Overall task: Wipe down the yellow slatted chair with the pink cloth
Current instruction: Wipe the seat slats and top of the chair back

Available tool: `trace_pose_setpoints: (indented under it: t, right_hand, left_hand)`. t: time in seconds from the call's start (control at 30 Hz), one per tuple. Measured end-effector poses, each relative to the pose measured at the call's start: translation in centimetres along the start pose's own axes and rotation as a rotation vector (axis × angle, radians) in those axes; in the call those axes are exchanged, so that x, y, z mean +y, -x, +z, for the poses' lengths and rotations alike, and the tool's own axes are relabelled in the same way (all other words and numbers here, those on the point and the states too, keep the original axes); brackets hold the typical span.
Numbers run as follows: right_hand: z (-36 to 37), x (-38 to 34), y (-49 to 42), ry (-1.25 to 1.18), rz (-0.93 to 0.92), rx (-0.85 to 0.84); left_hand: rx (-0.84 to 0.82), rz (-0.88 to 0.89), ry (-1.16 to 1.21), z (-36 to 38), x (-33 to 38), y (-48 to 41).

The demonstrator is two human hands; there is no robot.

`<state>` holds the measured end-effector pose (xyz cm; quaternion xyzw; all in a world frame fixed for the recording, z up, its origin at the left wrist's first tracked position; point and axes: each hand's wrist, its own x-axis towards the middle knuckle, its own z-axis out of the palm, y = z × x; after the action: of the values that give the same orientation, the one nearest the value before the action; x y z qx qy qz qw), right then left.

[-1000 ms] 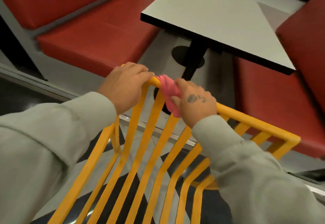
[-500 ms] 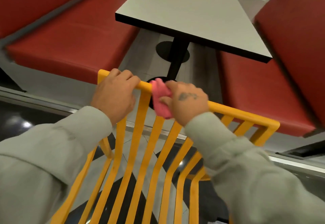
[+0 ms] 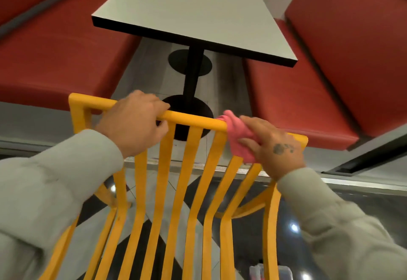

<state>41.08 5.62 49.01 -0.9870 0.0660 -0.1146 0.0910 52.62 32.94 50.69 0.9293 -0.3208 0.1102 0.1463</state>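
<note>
At the top rail of the chair (image 3: pixel 193 120), my left hand (image 3: pixel 134 121) grips the bar to steady the frame. My right hand (image 3: pixel 275 145) clasps the bunched cloth (image 3: pixel 236 135) against the rail near its right corner. The chair looks rigid and light, best held by the rail; the soft cloth should mould round each slat.

You are looking down at a grey floor (image 3: pixel 141 77) that is carrying the table (image 3: pixel 187 11) on its black base (image 3: pixel 198 109), a red bench (image 3: pixel 66 59) sitting left and a bench (image 3: pixel 297 103) right. Nearer, the chair (image 3: pixel 193 169) is standing over black-and-white tiles (image 3: pixel 150 191).
</note>
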Motion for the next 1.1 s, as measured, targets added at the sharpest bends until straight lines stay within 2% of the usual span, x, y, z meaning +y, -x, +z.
trace_pose_setpoints:
  t: [0.1, 0.17, 0.27, 0.37, 0.43, 0.5, 0.63, 0.73, 0.77, 0.83, 0.97, 1.03, 1.1]
  right_hand:
    - [-1.5, 5.5, 2.0, -0.031, 0.11, 0.043]
    - [-2.8, 7.5, 2.0, -0.139, 0.134, 0.002]
    - [-5.1, 8.4, 0.2, -0.257, 0.237, -0.237]
    - [-7.2, 7.8, -3.2, -0.119, 0.286, -0.491]
    - [-7.8, 5.8, -5.2, 0.004, 0.248, -0.653]
    - [-7.5, 2.9, -6.9, 0.089, 0.148, -0.727]
    - [-3.8, -3.9, -7.4, 0.175, -0.086, -0.572]
    - [-0.3, -6.3, -5.3, -0.154, -0.14, -0.406]
    - [0.5, -5.7, -4.3, -0.16, -0.184, -0.326]
    - [1.2, -2.8, -2.7, 0.011, -0.254, -0.193]
    - [-1.3, 4.9, -0.4, 0.041, -0.164, -0.177]
    - [-3.2, 7.9, 0.3, -0.032, -0.106, -0.203]
    - [-4.8, 8.9, 0.2, -0.139, 0.033, -0.277]
  left_hand:
    - [-0.027, 0.072, 0.025, 1.4, 2.0, -0.7]
    - [-0.02, 0.057, 0.016, 1.8, 2.2, -1.2]
    - [-0.008, 0.019, 0.008, 1.9, 2.2, -1.4]
    - [-0.013, 0.004, 0.001, 1.8, 2.4, -1.4]
    - [-0.017, -0.014, -0.007, 1.9, 2.6, -1.6]
    - [-0.016, -0.036, -0.006, 1.9, 2.8, -1.6]
    - [-0.003, -0.054, 0.007, 1.9, 3.0, -1.4]
    - [0.02, -0.028, 0.002, 1.9, 2.5, -1.2]
    - [0.016, -0.028, 0.0, 2.0, 2.4, -1.1]
    - [0.004, -0.038, 0.004, 2.0, 2.2, -1.1]
    - [-0.004, -0.055, 0.023, 2.0, 2.1, -1.3]
    - [-0.018, -0.07, 0.035, 2.1, 1.9, -1.3]
    - [-0.025, -0.07, 0.04, 2.2, 1.9, -1.3]
